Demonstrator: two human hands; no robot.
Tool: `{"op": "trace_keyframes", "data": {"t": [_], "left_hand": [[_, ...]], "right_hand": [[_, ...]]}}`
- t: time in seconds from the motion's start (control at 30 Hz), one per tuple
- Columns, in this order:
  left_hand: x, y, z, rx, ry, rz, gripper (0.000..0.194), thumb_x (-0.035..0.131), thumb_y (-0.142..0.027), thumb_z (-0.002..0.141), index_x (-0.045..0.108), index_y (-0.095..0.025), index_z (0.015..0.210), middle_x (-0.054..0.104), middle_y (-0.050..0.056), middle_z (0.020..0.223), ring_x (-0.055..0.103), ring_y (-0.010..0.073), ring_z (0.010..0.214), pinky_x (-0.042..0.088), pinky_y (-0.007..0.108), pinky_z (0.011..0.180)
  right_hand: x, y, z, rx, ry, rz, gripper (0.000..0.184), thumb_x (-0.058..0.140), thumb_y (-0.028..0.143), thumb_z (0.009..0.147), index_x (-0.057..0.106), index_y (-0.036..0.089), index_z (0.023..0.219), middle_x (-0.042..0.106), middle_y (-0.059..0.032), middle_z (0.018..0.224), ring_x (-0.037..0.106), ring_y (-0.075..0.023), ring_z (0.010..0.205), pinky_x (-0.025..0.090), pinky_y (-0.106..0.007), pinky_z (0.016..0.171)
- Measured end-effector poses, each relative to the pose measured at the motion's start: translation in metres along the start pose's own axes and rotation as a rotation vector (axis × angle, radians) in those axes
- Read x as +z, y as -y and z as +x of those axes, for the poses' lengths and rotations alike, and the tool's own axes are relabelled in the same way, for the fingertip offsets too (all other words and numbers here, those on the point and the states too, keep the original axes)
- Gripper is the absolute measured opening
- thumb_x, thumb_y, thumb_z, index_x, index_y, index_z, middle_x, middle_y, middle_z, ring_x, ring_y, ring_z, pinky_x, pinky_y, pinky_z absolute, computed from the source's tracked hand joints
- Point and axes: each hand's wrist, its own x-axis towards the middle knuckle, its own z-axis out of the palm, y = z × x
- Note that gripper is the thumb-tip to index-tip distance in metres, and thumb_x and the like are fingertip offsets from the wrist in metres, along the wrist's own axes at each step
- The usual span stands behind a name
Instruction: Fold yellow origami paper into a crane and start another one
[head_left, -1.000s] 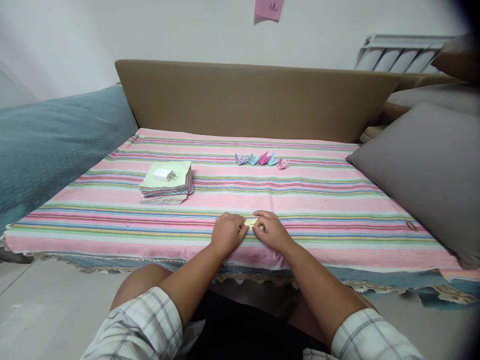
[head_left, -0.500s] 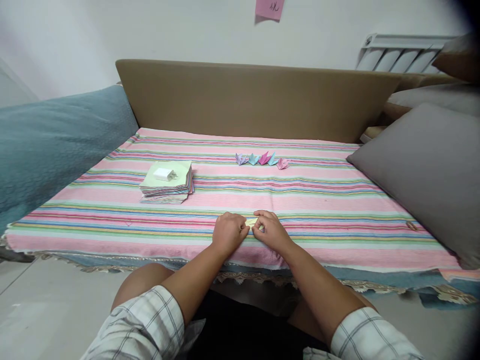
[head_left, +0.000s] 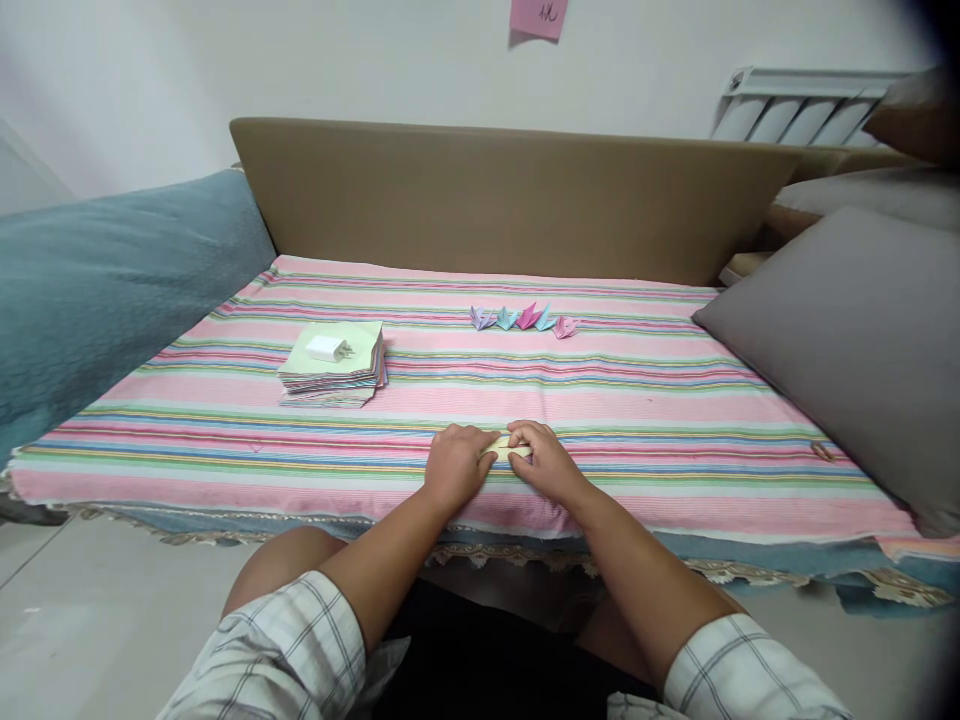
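A small folded piece of pale yellow paper [head_left: 504, 453] lies low on the striped cloth, between my two hands. My left hand [head_left: 457, 464] grips its left end, thumb and fingers closed on it. At the other end my right hand [head_left: 546, 460] pinches the paper, its index finger curled above and thumb below. Fingers cover both ends, so the paper's full shape is hidden. Farther back stands a row of several small folded paper cranes [head_left: 528, 317] in purple, blue and pink.
A stack of square paper [head_left: 334, 385] sits to the left, a white plug adapter [head_left: 328, 348] on top. Striped cloth [head_left: 600, 405] covers the sofa seat. Grey cushions [head_left: 840, 330] lie at right, near a small brownish loop [head_left: 823, 452]. A brown backrest [head_left: 510, 205] rises behind.
My right thumb and index finger have spread from a tight pinch, and more of the yellow paper shows between my hands. The cranes and the stack have stayed put.
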Motion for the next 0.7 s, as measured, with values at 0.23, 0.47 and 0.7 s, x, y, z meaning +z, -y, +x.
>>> {"op": "trace_keyframes", "data": {"t": [0.23,0.47,0.7], "left_hand": [[-0.002,-0.003,0.000,0.005,0.025,0.007,0.019,0.055,-0.030,0.084,0.068,-0.029,0.097,0.067,0.000,0.098,0.053,0.0201,0.088,0.038,0.035,0.079],[-0.002,-0.002,0.000,0.005,0.019,0.027,0.017,0.054,-0.030,0.084,0.068,-0.027,0.092,0.066,0.000,0.097,0.053,0.0205,0.087,0.038,0.035,0.078],[-0.001,-0.001,0.000,0.001,0.041,-0.006,0.022,0.055,-0.029,0.083,0.067,-0.030,0.101,0.065,0.000,0.101,0.053,0.0199,0.090,0.039,0.035,0.081]], "right_hand": [[-0.005,0.000,-0.005,-0.152,-0.124,-0.097,0.029,0.043,0.007,0.070,0.056,0.019,0.092,0.059,-0.0095,0.110,0.051,-0.0233,0.105,0.041,-0.043,0.090],[-0.005,0.003,-0.016,-0.305,0.140,-0.291,0.043,0.038,0.012,0.084,0.047,0.020,0.125,0.050,-0.0072,0.132,0.039,-0.0222,0.127,0.031,-0.048,0.104],[-0.009,0.002,-0.019,-0.241,0.306,-0.343,0.032,0.041,0.021,0.087,0.052,0.017,0.117,0.039,-0.0093,0.141,0.030,-0.0229,0.133,0.025,-0.048,0.109]]}}
